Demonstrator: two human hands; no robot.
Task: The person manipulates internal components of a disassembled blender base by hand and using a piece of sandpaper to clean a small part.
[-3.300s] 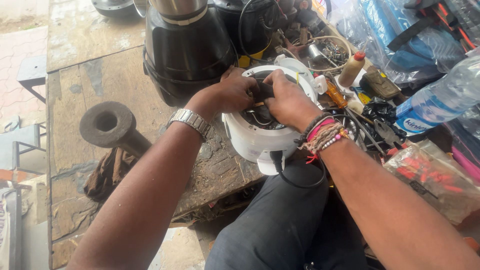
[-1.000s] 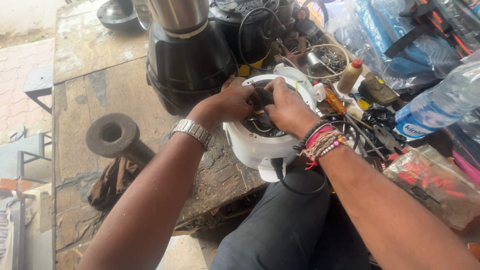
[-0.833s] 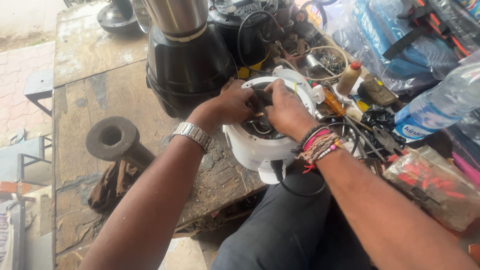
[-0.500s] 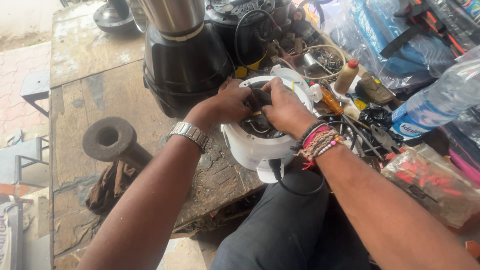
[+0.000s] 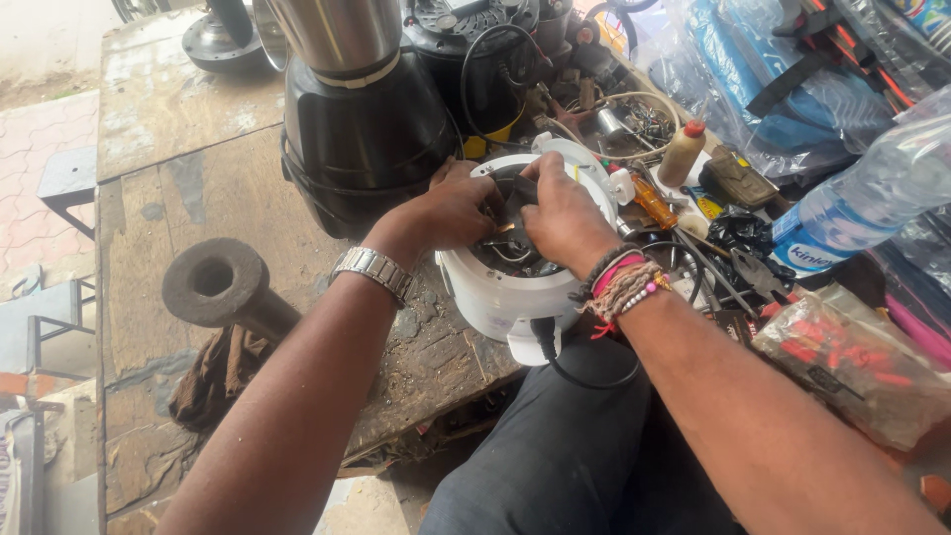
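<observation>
Both hands meet over a white appliance base (image 5: 500, 297) turned open side up at the bench's near edge. The left hand (image 5: 458, 210) curls its fingers down into the opening; the right hand (image 5: 565, 220) presses in beside it, fingers bent onto a dark part (image 5: 515, 195) inside. Whether either hand pinches it, I cannot tell. A black cord (image 5: 555, 352) hangs from the base below the right wrist. Beyond the left hand stands a black mixer (image 5: 362, 149). Left of the left forearm lies a rusty pipe (image 5: 223, 287). Right of the right hand sits a plastic bottle (image 5: 872, 203).
</observation>
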